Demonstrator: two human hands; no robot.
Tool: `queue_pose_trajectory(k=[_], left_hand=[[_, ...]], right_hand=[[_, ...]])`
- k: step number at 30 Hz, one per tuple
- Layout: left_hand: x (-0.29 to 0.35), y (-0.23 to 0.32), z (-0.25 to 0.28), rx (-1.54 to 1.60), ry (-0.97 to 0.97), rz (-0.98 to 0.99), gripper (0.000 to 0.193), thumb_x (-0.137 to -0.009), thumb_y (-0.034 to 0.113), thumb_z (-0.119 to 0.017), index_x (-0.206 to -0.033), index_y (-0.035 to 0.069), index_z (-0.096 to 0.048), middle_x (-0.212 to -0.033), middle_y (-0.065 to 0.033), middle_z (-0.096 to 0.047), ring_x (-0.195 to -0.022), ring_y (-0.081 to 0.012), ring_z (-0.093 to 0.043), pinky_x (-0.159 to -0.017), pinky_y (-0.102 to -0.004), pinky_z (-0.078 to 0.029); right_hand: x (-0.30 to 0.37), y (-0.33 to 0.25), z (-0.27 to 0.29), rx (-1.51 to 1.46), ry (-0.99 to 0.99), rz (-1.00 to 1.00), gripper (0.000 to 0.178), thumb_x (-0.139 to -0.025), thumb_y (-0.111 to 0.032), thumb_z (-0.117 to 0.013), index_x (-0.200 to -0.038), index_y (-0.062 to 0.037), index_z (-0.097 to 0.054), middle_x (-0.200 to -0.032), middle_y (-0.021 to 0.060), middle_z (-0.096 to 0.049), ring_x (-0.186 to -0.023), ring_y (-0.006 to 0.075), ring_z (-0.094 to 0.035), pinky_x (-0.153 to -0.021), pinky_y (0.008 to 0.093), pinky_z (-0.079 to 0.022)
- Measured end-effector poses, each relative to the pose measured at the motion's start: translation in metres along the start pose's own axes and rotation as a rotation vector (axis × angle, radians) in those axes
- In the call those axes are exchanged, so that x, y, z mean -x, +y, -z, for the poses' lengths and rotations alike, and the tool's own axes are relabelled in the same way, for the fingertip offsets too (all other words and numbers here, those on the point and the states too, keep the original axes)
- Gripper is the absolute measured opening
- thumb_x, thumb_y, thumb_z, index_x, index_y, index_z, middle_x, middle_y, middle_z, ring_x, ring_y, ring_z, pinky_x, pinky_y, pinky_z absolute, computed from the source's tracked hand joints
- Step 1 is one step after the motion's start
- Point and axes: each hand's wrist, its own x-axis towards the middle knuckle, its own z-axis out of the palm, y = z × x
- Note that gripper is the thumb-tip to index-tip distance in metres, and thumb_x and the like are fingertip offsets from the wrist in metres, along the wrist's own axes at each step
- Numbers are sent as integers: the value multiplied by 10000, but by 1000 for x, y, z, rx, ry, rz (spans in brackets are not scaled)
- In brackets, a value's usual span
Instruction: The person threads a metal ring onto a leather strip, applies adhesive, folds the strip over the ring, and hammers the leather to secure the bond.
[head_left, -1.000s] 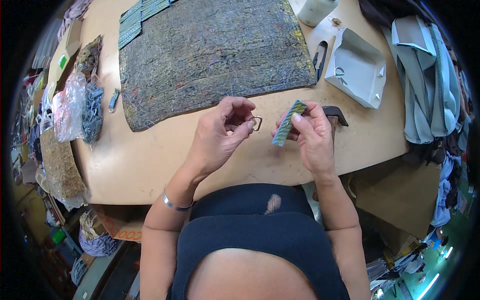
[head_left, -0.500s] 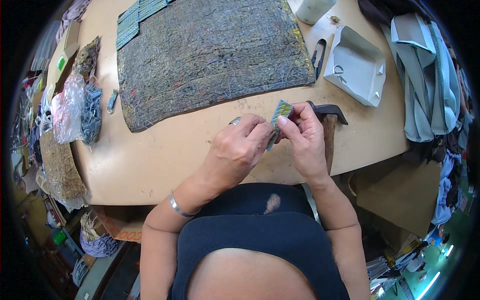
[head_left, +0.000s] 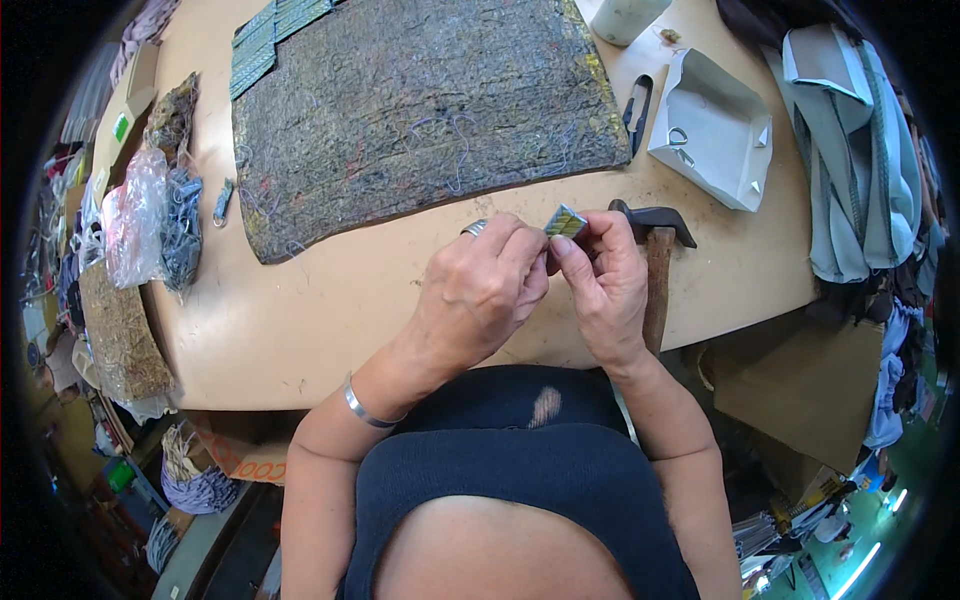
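Note:
Close to the table's front edge, both hands pinch a small blue-and-yellow patterned strip (head_left: 566,222). My left hand (head_left: 478,292) is closed at its lower left side, its fingertips bunched. My right hand (head_left: 613,285) grips the other side, thumb laid on the strip's face and fingers behind. Only the top of the strip shows; my fingers cover the rest, and I cannot tell whether it is folded. Just beyond my right hand lies a hammer (head_left: 657,285) with a wooden handle and dark head, partly hidden by the hand.
A dark, rough fibre mat (head_left: 430,110) lies ahead, with blue-green woven strips (head_left: 253,62) on its far left corner. Right of it are black thread snips (head_left: 637,118) and a white open box (head_left: 735,175) holding metal rings (head_left: 679,138). Plastic-wrapped bundles (head_left: 140,220) sit at left, grey fabric (head_left: 840,200) at right.
The strip stood long and upright between my hands; now less of it shows above my fingers. My left fingers have curled in and come up slightly against my right thumb.

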Motion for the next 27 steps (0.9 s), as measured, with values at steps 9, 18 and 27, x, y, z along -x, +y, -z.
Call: queue_pose_trajectory(k=[9, 18, 27], left_hand=[[1, -19, 20, 461, -35, 316, 105, -719, -59, -571, -813, -11, -569, -751, -48, -557, -661, -101, -561, -588, -203, -462], [6, -6, 14, 423, -7, 160, 122, -696, -50, -581, -804, 6, -587, -770, -92, -574, -645, -173, -587, -575, -251, -484], [7, -2, 6, 114, 2, 12, 133, -678, -26, -628, -802, 14, -596, -769, -92, -574, -632, -210, -586, -544, -279, -483]], right_hand=[[-8, -9, 14, -182, -48, -155, 141, -838, -57, -504, -960, 0, -464, -816, 51, -543, -692, 86, -535, -627, 222, -462], [-7, -8, 8, -301, -102, -275, 128, -828, -81, -528, -912, -11, -460, -782, 25, -514, -650, 67, -511, -564, 199, -444], [0, -7, 3, -153, -61, -164, 126, -813, -68, -550, -877, -2, -463, -718, 46, -512, -601, 90, -530, -530, 218, -443]])
